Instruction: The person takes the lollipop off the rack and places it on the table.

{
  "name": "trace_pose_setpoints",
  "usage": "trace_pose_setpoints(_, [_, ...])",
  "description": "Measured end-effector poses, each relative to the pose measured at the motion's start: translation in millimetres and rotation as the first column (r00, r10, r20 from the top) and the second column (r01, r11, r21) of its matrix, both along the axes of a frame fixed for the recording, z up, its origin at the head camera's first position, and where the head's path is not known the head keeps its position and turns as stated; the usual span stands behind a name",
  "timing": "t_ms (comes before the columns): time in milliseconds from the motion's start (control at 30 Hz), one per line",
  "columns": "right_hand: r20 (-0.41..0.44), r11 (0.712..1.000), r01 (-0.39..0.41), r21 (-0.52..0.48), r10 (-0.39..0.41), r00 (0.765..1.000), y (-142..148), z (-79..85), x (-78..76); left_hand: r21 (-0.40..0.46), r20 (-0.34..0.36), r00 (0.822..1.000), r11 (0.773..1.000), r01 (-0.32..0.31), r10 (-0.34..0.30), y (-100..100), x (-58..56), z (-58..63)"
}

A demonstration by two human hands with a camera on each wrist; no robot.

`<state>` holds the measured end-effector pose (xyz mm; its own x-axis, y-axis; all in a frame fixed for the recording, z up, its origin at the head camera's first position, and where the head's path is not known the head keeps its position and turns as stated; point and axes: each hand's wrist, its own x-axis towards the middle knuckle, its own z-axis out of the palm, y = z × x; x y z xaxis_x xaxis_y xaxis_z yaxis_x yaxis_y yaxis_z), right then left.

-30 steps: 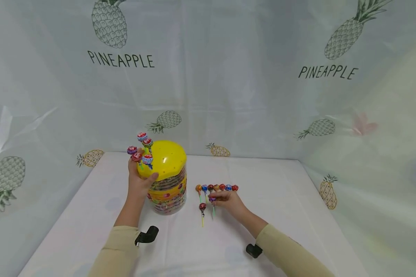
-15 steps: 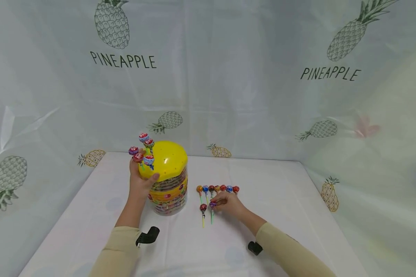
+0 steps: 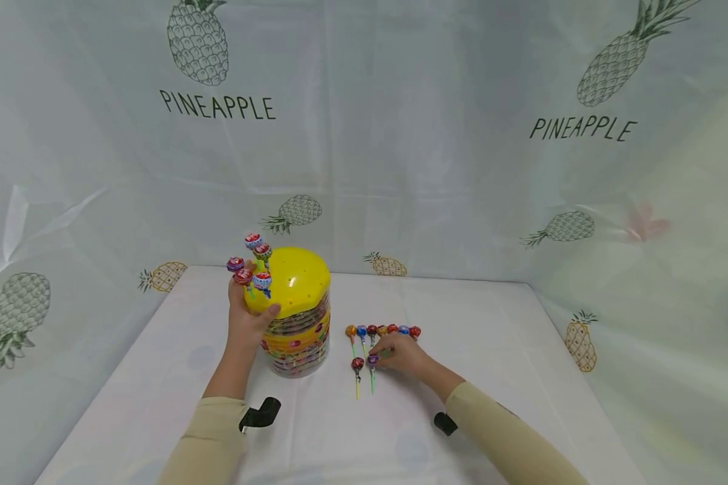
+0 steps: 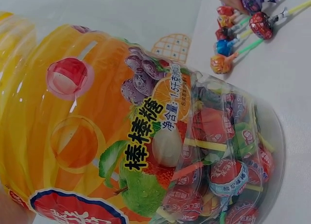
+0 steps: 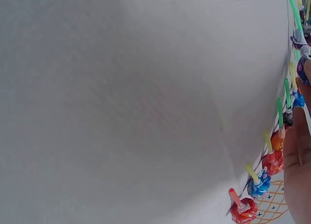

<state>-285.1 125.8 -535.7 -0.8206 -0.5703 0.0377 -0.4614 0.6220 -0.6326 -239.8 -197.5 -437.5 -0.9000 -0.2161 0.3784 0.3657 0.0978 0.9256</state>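
My left hand [image 3: 247, 323] holds the yellow lid [image 3: 300, 273] of a clear plastic jar [image 3: 296, 364], thumb over the near side. Several lollipops [image 3: 262, 280] stick up from the lid's left side, beside the fingers. Through the jar's clear wall [image 4: 272, 151], wrapped lollipops show inside. My right hand [image 3: 405, 355] pinches the head of a purple lollipop [image 3: 373, 361], which lies on the table with its green stick pointing toward me. Left of it lies a dark red lollipop [image 3: 357, 364] on a yellow stick. The right wrist view catches only part of the hand at its right edge.
Behind my right hand, several lollipops lie in a row, an orange one [image 3: 350, 331] at the left end and a red one [image 3: 415, 332] at the right. A white cloth covers the table [image 3: 473, 323]. A pineapple-print curtain [image 3: 425, 148] hangs behind it.
My right hand has lowered the purple lollipop toward me and laid it beside the dark red one. My left hand stays on the jar lid. The head view has shifted slightly.
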Motion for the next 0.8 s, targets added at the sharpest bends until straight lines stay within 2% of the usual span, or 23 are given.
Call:
trace_pose_setpoints(300, [-0.016,1.000,0.015,0.015,-0.015,1.000,-3.9,-3.0,-3.7,-0.014,0.019,1.000,1.000,-0.011,0.011,1.0,0.2,1.0])
trace_pose_setpoints(800, [-0.101,0.999,-0.014,0.048,0.019,0.995,-6.1,-5.2,-4.0,-0.001,0.030,1.000,1.000,-0.011,0.011,0.8,1.6,2.6])
